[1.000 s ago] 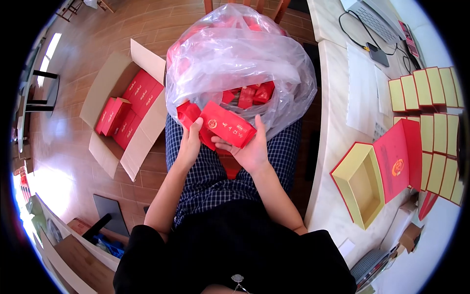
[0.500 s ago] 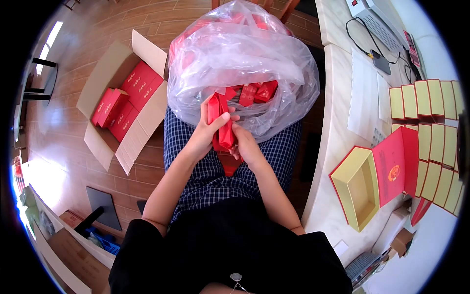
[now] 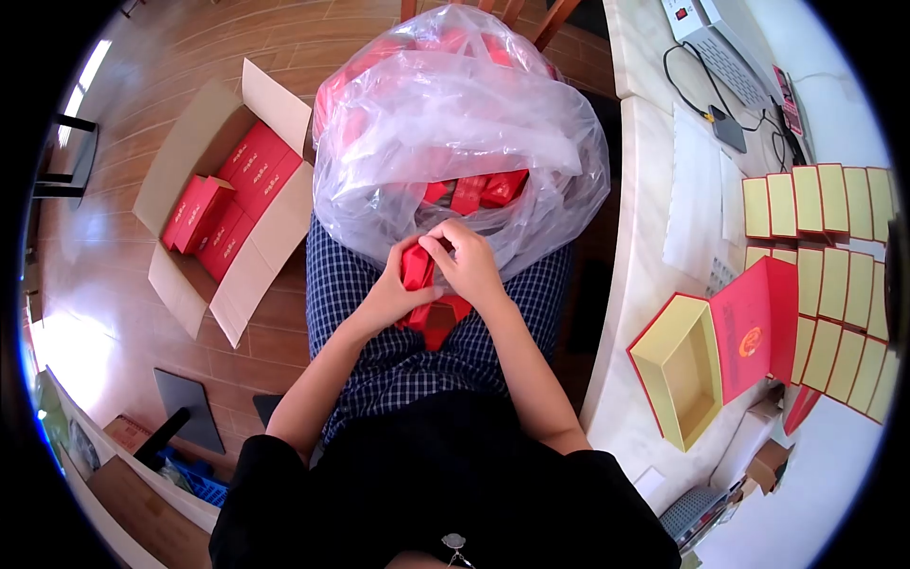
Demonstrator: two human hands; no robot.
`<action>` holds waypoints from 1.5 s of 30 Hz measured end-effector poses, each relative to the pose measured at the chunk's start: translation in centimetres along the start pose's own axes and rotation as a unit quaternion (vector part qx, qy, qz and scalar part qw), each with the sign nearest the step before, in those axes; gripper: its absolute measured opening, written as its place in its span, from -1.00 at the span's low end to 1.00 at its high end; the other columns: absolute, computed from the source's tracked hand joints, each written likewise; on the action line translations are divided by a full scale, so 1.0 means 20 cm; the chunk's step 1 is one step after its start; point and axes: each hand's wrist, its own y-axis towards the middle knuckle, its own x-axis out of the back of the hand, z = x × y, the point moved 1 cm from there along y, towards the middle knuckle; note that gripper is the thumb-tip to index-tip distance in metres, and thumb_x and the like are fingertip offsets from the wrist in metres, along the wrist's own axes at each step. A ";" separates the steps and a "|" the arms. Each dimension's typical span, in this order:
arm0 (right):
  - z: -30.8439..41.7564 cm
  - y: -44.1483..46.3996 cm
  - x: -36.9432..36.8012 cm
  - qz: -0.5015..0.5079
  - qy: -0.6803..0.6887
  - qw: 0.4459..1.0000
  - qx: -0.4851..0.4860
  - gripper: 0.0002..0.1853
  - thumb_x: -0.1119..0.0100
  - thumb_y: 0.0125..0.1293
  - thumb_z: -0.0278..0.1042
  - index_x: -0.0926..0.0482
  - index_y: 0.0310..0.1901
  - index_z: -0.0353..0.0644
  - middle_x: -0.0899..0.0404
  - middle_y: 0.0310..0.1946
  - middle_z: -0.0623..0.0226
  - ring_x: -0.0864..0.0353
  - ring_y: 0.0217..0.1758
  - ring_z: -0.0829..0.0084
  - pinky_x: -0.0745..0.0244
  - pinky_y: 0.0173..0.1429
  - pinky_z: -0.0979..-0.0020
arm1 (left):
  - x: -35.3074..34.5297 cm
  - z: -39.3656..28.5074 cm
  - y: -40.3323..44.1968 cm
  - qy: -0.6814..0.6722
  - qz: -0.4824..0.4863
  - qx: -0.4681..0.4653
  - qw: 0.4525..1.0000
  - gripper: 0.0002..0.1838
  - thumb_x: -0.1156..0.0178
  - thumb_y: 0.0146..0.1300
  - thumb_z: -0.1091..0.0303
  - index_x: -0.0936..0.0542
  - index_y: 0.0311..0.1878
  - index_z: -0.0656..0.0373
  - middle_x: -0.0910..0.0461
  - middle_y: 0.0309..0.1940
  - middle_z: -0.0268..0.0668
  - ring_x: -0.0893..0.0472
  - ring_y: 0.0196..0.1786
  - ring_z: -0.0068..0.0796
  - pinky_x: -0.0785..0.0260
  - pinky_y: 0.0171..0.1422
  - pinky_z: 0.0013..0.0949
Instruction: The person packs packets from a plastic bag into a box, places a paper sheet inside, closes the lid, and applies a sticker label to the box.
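Note:
My left hand (image 3: 386, 296) is wrapped round a small red packet (image 3: 415, 269) above my lap. My right hand (image 3: 466, 263) bends over from the other side, with thumb and fingertips pinched at the packet's upper end. The palm side of both hands is hidden. More red packaging (image 3: 438, 327) lies on my lap just below the hands. Right in front of them rests a large clear plastic bag (image 3: 464, 114), its mouth towards me, with several red packets (image 3: 488, 190) showing inside.
On the floor at left stands an open carton (image 3: 261, 275) holding red boxes (image 3: 256, 166). The counter (image 3: 616, 379) at right bears an opened red gift box (image 3: 678, 379) with a yellow inside, stacked boxes (image 3: 834, 284), a black device (image 3: 728, 129) with cables and a white machine (image 3: 720, 47).
My right hand has moved from the packet's lower end up to its top. The packet and my left hand sit a little lower. The whole view has shifted slightly.

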 end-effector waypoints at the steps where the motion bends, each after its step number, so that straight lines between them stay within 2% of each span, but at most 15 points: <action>1: -0.05 0.03 -0.02 -0.013 0.031 0.999 -0.014 -0.78 -0.22 0.26 -0.27 -0.52 -0.31 -0.28 -0.57 -0.40 0.14 -0.60 -0.32 0.15 -0.48 -0.19 0.23 | 0.01 0.05 -0.01 0.028 -0.006 0.003 1.000 -0.02 -0.42 0.03 0.28 -0.03 0.44 0.16 -0.26 0.28 -0.06 -0.35 0.30 -0.29 -0.21 0.37 -0.25; 6: -0.62 0.32 -0.13 -0.244 -0.046 0.967 -0.055 -0.70 -0.25 0.23 -0.20 -0.56 -0.22 -0.32 -0.62 -0.37 0.11 -0.61 -0.24 0.04 -0.48 -0.05 0.14 | 0.03 0.13 -0.05 0.004 -0.041 0.051 0.998 -0.06 -0.35 0.11 0.33 0.03 0.46 0.09 -0.34 0.20 -0.08 -0.46 0.17 -0.31 -0.32 0.28 -0.26; 8: -0.65 0.40 -0.15 -0.216 -0.046 0.975 -0.035 -0.63 -0.28 0.20 -0.17 -0.56 -0.14 -0.35 -0.64 -0.32 0.08 -0.61 -0.18 -0.01 -0.46 0.04 0.12 | 0.04 0.13 -0.04 -0.150 -0.041 0.110 0.982 -0.09 -0.27 0.19 0.39 0.11 0.47 0.06 -0.42 0.06 -0.12 -0.56 -0.04 -0.36 -0.45 0.11 -0.27; 10: -0.64 0.45 -0.17 -0.062 -0.093 0.987 -0.116 -0.59 -0.29 0.19 -0.17 -0.55 -0.06 -0.34 -0.64 -0.27 0.06 -0.62 -0.16 -0.01 -0.46 0.05 0.12 | 0.05 0.12 -0.02 -0.163 -0.054 0.097 0.980 -0.16 -0.23 0.23 0.37 0.07 0.44 0.08 -0.42 0.07 -0.13 -0.57 -0.05 -0.36 -0.47 0.07 -0.28; 12: -0.57 0.41 -0.18 -0.079 -0.106 0.986 -0.102 -0.65 -0.27 0.21 -0.24 -0.53 -0.12 -0.37 -0.63 -0.25 0.04 -0.62 -0.16 0.01 -0.49 0.01 0.16 | 0.06 0.11 0.00 -0.181 -0.076 0.073 0.978 -0.30 -0.17 0.30 0.32 0.00 0.38 0.11 -0.41 0.09 -0.14 -0.59 -0.07 -0.37 -0.52 0.01 -0.28; 14: -0.44 0.31 -0.14 -0.225 -0.006 0.972 -0.067 -0.76 -0.21 0.26 -0.32 -0.50 -0.22 -0.36 -0.63 -0.23 0.01 -0.63 -0.14 0.03 -0.51 -0.03 0.22 | 0.06 0.05 0.02 -0.203 -0.095 0.082 0.971 -0.32 -0.20 0.31 0.28 -0.03 0.34 0.12 -0.44 0.10 -0.13 -0.58 -0.04 -0.36 -0.52 0.02 -0.28; 15: -0.37 0.23 -0.11 -0.266 -0.054 0.963 -0.001 -0.86 -0.17 0.27 -0.43 -0.47 -0.29 -0.33 -0.64 -0.21 0.02 -0.64 -0.14 0.04 -0.51 -0.06 0.26 | 0.06 0.04 0.03 -0.231 -0.108 0.072 0.964 -0.32 -0.22 0.30 0.29 -0.04 0.33 0.12 -0.45 0.05 -0.15 -0.59 -0.07 -0.37 -0.52 -0.01 -0.30; 19: -0.25 -0.07 -0.02 -0.319 -0.061 0.943 0.072 -0.88 -0.22 0.24 -0.49 -0.48 -0.29 -0.31 -0.64 -0.18 0.02 -0.65 -0.13 0.05 -0.52 -0.04 0.24 | 0.01 0.07 0.11 -0.283 -0.100 0.068 0.951 -0.35 -0.23 0.31 0.26 -0.06 0.30 0.09 -0.45 0.06 -0.15 -0.58 -0.02 -0.36 -0.52 0.01 -0.28; 26: -0.05 -0.23 -0.06 -0.226 -0.045 0.956 0.180 -0.91 -0.13 0.19 -0.60 -0.39 -0.36 -0.31 -0.59 0.04 -0.08 -0.63 0.01 0.02 -0.50 0.10 0.23 | -0.11 0.07 0.19 -0.340 -0.114 0.015 0.933 -0.38 -0.25 0.31 0.26 -0.08 0.26 0.08 -0.42 0.01 -0.22 -0.54 0.01 -0.41 -0.47 0.05 -0.31; 30: -0.08 -0.17 -0.04 -0.147 0.014 0.969 0.200 -0.86 -0.08 0.26 -0.40 -0.45 -0.34 -0.31 -0.63 -0.04 0.01 -0.63 -0.06 0.05 -0.50 0.04 0.22 | -0.04 0.10 0.17 -0.309 -0.094 -0.017 0.946 -0.38 -0.26 0.30 0.28 -0.10 0.26 0.10 -0.43 0.01 -0.23 -0.53 0.00 -0.43 -0.46 0.08 -0.31; 32: -0.14 -0.05 -0.02 -0.166 0.102 0.981 0.016 -0.80 -0.07 0.31 -0.33 -0.48 -0.26 -0.33 -0.65 -0.16 0.05 -0.63 -0.08 0.12 -0.50 0.02 0.24 | -0.02 0.12 0.16 -0.297 -0.115 -0.020 0.948 -0.42 -0.26 0.30 0.30 -0.13 0.23 0.11 -0.45 0.01 -0.22 -0.55 -0.02 -0.42 -0.48 0.07 -0.32; 36: -0.63 0.37 -0.15 -0.256 0.090 0.950 -0.154 -0.61 -0.22 0.26 -0.18 -0.51 -0.04 -0.34 -0.61 -0.08 0.04 -0.60 0.00 0.13 -0.44 0.14 0.22 | 0.01 0.08 0.10 -0.294 -0.082 0.005 0.952 -0.39 -0.26 0.29 0.32 -0.10 0.24 0.13 -0.42 0.04 -0.19 -0.57 0.02 -0.37 -0.48 0.10 -0.30; 39: -0.88 0.57 -0.24 -0.233 0.048 0.966 -0.096 -0.48 -0.32 0.18 -0.12 -0.51 0.06 -0.31 -0.53 0.05 -0.04 -0.48 0.17 0.01 -0.32 0.28 0.16 | 0.02 0.08 0.06 -0.293 -0.076 0.015 0.953 -0.33 -0.26 0.29 0.33 -0.05 0.29 0.14 -0.41 0.06 -0.17 -0.57 0.06 -0.33 -0.47 0.12 -0.28; 42: -0.89 0.62 -0.24 -0.139 0.003 0.984 -0.113 -0.49 -0.31 0.19 -0.31 -0.47 0.15 -0.31 -0.55 0.12 0.13 -0.51 0.16 0.23 -0.34 0.23 0.33 | 0.04 0.06 0.03 -0.294 -0.090 -0.001 0.952 -0.29 -0.26 0.28 0.34 -0.01 0.32 0.14 -0.41 0.06 -0.15 -0.57 0.08 -0.32 -0.46 0.13 -0.28; 45: -0.77 0.57 -0.19 -0.166 -0.078 0.981 -0.065 -0.52 -0.30 0.20 -0.21 -0.52 0.09 -0.32 -0.57 0.07 0.03 -0.52 0.16 0.13 -0.36 0.21 0.29 | 0.06 0.08 0.02 -0.284 -0.097 0.004 0.954 -0.28 -0.28 0.27 0.33 -0.01 0.32 0.15 -0.41 0.06 -0.15 -0.57 0.09 -0.33 -0.46 0.15 -0.28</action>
